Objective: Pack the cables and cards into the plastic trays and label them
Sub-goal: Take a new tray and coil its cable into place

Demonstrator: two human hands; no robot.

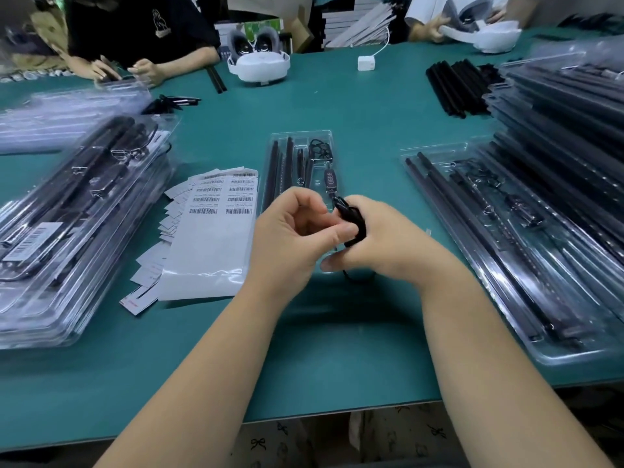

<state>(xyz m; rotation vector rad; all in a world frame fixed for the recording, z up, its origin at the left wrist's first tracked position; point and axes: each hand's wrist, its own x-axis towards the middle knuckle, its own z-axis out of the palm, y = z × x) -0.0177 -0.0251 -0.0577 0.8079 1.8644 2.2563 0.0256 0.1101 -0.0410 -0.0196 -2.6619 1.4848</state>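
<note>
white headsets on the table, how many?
2. One headset stands at the far centre of the table, lenses facing the camera. The other headset is at the far right, held by another person's hands. More may be hidden off frame.

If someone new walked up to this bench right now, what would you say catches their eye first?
Probably the two hands at the centre: the right hand and left hand hold a coiled black cable over the near end of an open plastic tray. Next, the barcode label sheet to its left, and the stacks of packed trays on both sides.
</note>
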